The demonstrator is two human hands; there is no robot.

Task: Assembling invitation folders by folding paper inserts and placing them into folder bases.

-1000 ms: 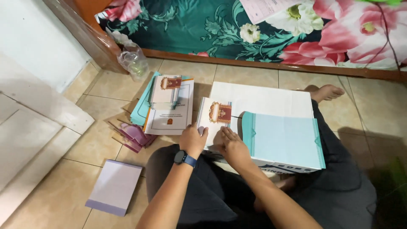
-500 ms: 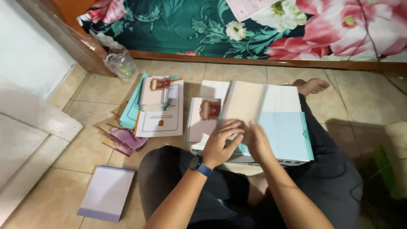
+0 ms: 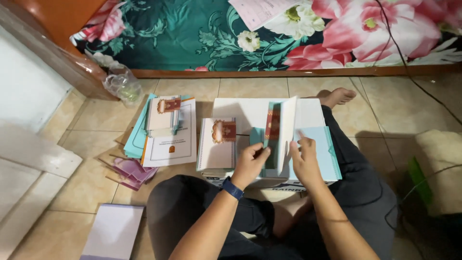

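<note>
The person sits cross-legged on a tiled floor (image 3: pixel 96 188) with a white box (image 3: pixel 240 108) resting over the lap. The left hand (image 3: pixel 250 163) pinches the lower edge of a teal-and-white card (image 3: pixel 279 130) between thumb and fingers — the card stands upright, half folded open, with a red band down its inner panel. The right hand (image 3: pixel 305 159) is at 3 o'clock from the card, fingers curled against its white flap and thumb resting on the pale teal sheet (image 3: pixel 325 154) that lies flat on the box beneath. A dark wristband (image 3: pixel 233 188) circles the left wrist.

At 9 o'clock from the held card, just beside it on the box, lies a white card with an ornate red-and-gold seal (image 3: pixel 217 144). Further out at 9 o'clock, on the floor, is a stack of teal and white cards (image 3: pixel 163 127), and below it, at about 8 o'clock, a scatter of purple envelopes (image 3: pixel 130 172). A lavender sheet (image 3: pixel 113 231) lies at 7 o'clock near the left knee. At 10 o'clock — well apart — a crumpled clear plastic bag (image 3: pixel 122 84) sits against the floral-covered mattress (image 3: pixel 269 33). A bare foot (image 3: pixel 337 96) shows at 1 o'clock.
</note>
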